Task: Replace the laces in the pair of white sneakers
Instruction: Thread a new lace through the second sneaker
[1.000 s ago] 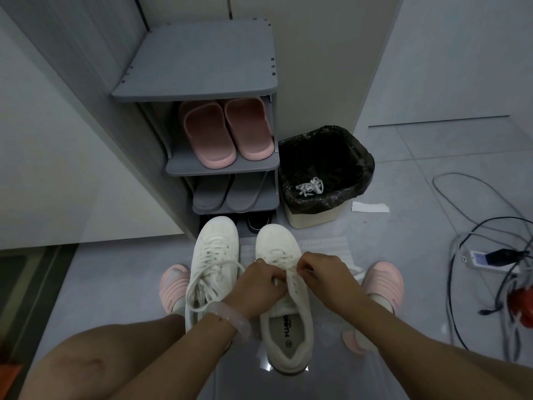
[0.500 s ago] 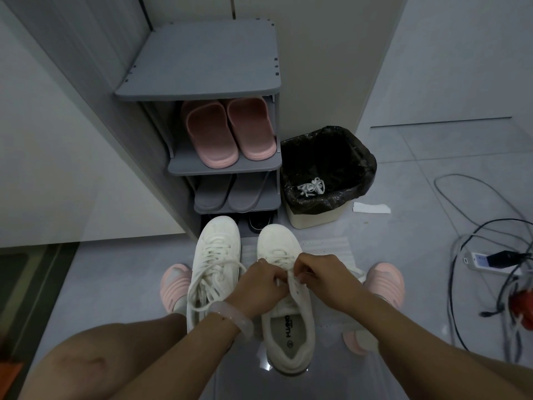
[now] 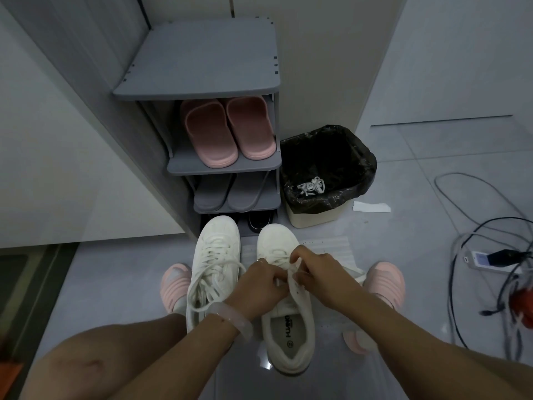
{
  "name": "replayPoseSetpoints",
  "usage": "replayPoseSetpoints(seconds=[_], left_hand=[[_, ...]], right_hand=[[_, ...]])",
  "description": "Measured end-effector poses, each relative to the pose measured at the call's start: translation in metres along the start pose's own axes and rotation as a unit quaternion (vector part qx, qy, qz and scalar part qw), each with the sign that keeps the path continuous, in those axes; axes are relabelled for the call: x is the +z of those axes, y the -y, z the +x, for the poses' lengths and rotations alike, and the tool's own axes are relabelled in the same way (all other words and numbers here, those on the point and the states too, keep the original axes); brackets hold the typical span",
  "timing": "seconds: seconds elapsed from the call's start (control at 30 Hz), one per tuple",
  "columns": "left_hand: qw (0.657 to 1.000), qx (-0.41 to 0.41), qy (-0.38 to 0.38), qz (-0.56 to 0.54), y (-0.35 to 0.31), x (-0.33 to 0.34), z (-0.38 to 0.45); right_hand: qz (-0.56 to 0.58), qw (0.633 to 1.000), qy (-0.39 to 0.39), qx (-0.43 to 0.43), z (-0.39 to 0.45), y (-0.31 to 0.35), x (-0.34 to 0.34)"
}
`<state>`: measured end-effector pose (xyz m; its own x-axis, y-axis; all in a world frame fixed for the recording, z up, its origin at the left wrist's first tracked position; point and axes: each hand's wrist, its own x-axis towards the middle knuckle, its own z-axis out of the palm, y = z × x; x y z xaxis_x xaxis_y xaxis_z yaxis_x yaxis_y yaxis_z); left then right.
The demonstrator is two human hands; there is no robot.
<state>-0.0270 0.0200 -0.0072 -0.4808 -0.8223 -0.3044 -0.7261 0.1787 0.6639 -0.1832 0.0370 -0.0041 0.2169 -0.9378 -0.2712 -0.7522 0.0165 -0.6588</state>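
Grey plastic shoe rack [image 3: 202, 62] stands against the wall at the left, with pink rubber slippers [image 3: 227, 129] on one shelf and grey slippers [image 3: 230, 192] below them. On the floor before it sits the laced white sneaker [image 3: 215, 267], its loose lace ends looping toward the heel. Just beside it, the left hand [image 3: 261, 284], with a translucent bracelet [image 3: 233, 316] at its wrist, pinches a white lace [image 3: 288, 271] over the second white sneaker [image 3: 288, 321]; the right hand [image 3: 317, 272] pinches the same lace close by. Further right, a cream bin lined with a black bag [image 3: 328, 168] holds a bundle of old white laces [image 3: 311, 186]. Cables and a white power strip [image 3: 487, 259] lie at the far right.
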Motion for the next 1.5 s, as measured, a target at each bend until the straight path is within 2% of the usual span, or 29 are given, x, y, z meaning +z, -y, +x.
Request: replayPoseSetpoints(seconds=[0.07,0.13,0.4,0.5,0.6,0.77,0.9,1.03,1.1,1.2,1.27,1.37,1.5], left_hand=[[1.000,0.002,-0.005,-0.007,-0.002,0.000,0.000],[1.000,0.002,-0.014,-0.018,-0.003,-0.001,0.000],[0.999,-0.023,-0.020,-0.015,-0.005,0.001,0.000],[0.999,-0.025,-0.022,-0.018,-0.004,0.002,0.001],[0.999,-0.026,-0.023,-0.017,-0.003,0.004,0.002],[0.999,-0.037,-0.017,-0.009,-0.002,0.005,0.004],[0.999,-0.037,-0.021,-0.011,-0.003,0.006,0.005],[0.999,-0.029,-0.028,-0.021,-0.006,0.006,0.004],[0.999,-0.030,-0.043,0.002,-0.007,0.008,0.004],[0.996,-0.048,-0.065,0.040,-0.008,0.011,0.004],[0.996,-0.047,-0.061,0.044,-0.010,0.011,0.005],[0.996,-0.046,-0.075,0.018,-0.012,0.009,0.004],[0.990,-0.053,-0.132,-0.021,-0.016,-0.016,0.000]], right_hand=[[0.062,0.997,-0.015,0.045,0.001,-0.004,-0.007],[0.054,0.996,-0.011,0.070,0.001,-0.011,-0.015],[0.039,0.994,0.057,0.082,0.003,-0.007,-0.013],[-0.006,0.996,0.061,0.069,0.003,-0.006,-0.015],[-0.041,0.997,0.025,0.057,0.003,-0.002,-0.010],[-0.039,0.999,-0.017,0.013,0.002,0.003,0.000],[-0.117,0.992,0.023,-0.034,-0.001,0.002,0.001],[-0.227,0.968,0.055,-0.092,-0.005,0.001,0.002],[-0.198,0.975,0.048,-0.089,-0.007,0.002,0.003],[-0.044,0.997,0.050,-0.049,-0.007,0.001,-0.002],[0.008,0.997,0.070,-0.024,-0.007,-0.005,-0.005],[0.020,0.997,0.071,0.002,-0.010,-0.007,-0.001],[-0.043,0.995,0.080,0.045,-0.007,-0.006,0.003]])
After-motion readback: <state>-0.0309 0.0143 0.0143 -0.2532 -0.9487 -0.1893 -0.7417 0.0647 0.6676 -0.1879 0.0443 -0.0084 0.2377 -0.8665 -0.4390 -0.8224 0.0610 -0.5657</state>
